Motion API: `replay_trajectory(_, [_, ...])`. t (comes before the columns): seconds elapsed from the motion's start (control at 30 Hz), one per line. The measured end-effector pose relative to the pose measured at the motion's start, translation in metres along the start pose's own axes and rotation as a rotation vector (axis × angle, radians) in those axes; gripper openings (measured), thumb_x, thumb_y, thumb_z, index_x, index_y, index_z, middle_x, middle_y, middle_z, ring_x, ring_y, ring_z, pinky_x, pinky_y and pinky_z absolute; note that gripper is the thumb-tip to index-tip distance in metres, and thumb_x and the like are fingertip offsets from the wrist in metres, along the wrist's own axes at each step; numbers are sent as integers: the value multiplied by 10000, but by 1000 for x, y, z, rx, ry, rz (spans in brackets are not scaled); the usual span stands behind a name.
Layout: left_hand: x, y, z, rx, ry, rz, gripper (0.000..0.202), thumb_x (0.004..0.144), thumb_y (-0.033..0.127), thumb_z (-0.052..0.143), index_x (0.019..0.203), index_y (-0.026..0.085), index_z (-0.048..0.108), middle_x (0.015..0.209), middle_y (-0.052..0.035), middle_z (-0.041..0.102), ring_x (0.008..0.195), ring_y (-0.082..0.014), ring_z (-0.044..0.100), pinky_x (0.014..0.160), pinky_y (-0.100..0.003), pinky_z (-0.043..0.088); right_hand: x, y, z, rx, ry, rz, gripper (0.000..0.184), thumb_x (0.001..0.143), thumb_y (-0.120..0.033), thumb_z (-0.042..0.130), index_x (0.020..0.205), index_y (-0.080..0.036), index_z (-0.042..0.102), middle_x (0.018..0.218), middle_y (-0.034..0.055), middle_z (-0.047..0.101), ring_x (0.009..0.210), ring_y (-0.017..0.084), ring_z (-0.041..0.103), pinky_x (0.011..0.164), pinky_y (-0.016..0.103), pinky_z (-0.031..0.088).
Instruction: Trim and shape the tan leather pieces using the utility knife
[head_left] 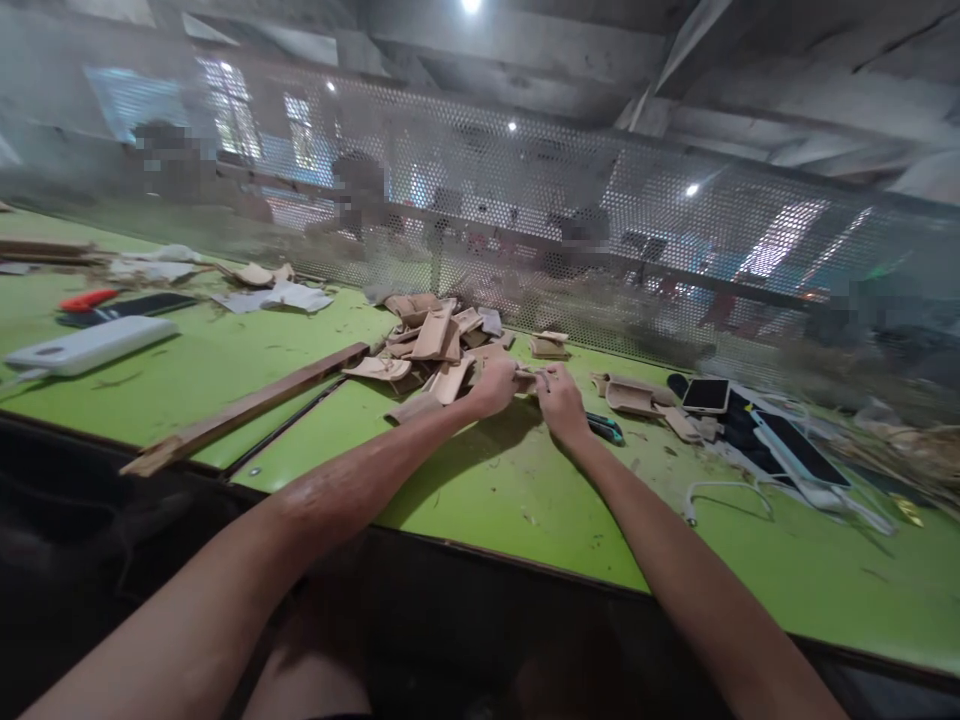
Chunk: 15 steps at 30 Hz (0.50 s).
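Note:
Both my arms reach out over a green table (pixel 525 490). My left hand (pixel 495 385) and my right hand (pixel 559 397) meet just in front of a pile of tan leather pieces (pixel 435 345). Both hands are closed on one small tan leather piece (pixel 526 379) held between them. A tool with a teal handle (pixel 606 428) lies on the table just right of my right hand. A few more tan pieces (pixel 634 397) lie further right.
A long wooden strip (pixel 247 408) lies diagonally on the left. A white power bank (pixel 90 345), a dark phone (pixel 127 307) and a red tool (pixel 88 298) sit far left. Another phone (pixel 705 394), dark items and a white cable (pixel 724 492) are right. Perforated metal mesh (pixel 525 230) backs the table.

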<state>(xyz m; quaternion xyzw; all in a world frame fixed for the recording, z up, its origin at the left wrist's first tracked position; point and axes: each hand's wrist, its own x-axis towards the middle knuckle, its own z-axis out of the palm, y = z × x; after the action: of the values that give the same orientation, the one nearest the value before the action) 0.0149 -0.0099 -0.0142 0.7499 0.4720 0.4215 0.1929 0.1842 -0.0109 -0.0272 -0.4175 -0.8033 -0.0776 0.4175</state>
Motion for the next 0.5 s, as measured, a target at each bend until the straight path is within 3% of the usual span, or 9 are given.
replay_trajectory(0.1, [-3, 5, -1, 158, 42, -31, 92, 783, 92, 576, 722, 141, 625, 741, -92, 653, 804, -235, 611, 767, -321, 456, 0, -2, -3, -3, -19, 22, 292, 981, -318, 443, 1001, -207, 712, 1005, 101, 618, 858, 226, 561, 834, 353, 501])
replay_trajectory(0.27, [-5, 2, -7, 286, 12, 92, 164, 832, 113, 531, 679, 157, 571, 732, -69, 615, 726, -194, 532, 718, -320, 428, 0, -28, -6, 118, -34, -107, 348, 1013, -320, 397, 1193, -245, 685, 1135, 101, 621, 1046, 239, 596, 946, 366, 493])
replay_trajectory(0.5, [-2, 4, -18, 266, -1, 60, 135, 802, 22, 514, 805, 138, 582, 788, -81, 603, 789, -204, 535, 746, -324, 411, -1, -9, -4, 58, -28, 33, 291, 977, -335, 432, 961, -202, 691, 997, 104, 605, 888, 240, 576, 860, 386, 507])
